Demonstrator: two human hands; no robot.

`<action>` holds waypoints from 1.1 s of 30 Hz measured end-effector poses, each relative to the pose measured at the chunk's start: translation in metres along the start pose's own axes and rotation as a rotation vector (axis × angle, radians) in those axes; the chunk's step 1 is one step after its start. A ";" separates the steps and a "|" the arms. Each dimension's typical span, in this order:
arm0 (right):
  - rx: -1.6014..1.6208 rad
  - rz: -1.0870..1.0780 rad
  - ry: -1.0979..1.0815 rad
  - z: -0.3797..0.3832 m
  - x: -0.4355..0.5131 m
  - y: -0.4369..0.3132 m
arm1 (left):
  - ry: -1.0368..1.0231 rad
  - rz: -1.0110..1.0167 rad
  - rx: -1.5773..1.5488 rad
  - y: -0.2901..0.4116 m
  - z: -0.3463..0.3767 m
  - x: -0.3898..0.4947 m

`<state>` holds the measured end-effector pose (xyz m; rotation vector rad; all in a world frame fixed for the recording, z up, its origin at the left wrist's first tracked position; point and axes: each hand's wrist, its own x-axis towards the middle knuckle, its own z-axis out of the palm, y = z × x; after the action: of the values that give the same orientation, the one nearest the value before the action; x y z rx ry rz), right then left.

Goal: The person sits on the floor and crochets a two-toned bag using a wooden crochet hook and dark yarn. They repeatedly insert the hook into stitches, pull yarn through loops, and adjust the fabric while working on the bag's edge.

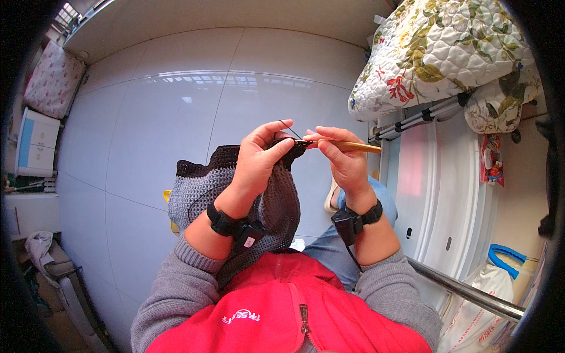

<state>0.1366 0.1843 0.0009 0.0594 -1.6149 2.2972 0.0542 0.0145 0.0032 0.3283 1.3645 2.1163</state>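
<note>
A large crocheted piece point(198, 194), grey with a black edge, hangs over the lap and to the left. My left hand point(262, 154) pinches its black edge between thumb and fingers, and a dark strand of yarn point(290, 129) runs from the raised index finger down to the work. My right hand point(344, 154) holds a crochet hook point(355, 146) with a wide yellowish-brown handle. The hook's thin metal end meets the black stitches at my left thumb. Whether a loop lies on the hook is too small to tell.
A floral quilted cover point(441, 57) lies over something at upper right, above a metal-tube frame point(423, 115). White panels point(450, 194) stand at the right, with a steel rail point(468, 289) below. A small white cabinet point(39, 143) stands on the left. Pale floor tiles point(154, 119) lie beyond the hands.
</note>
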 end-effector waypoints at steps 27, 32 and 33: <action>-0.607 -0.264 0.111 0.011 0.000 0.008 | 0.112 0.065 -0.062 -0.009 0.004 0.003; -0.935 -0.570 0.016 0.013 0.001 0.003 | 0.030 -0.223 -0.395 -0.009 0.004 0.002; -1.081 -0.661 -0.005 0.013 0.000 0.000 | 0.039 -0.178 -0.359 -0.009 0.005 0.002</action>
<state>0.1349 0.1720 0.0050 0.2796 -2.1798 0.7931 0.0585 0.0221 -0.0029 0.0188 0.9677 2.1715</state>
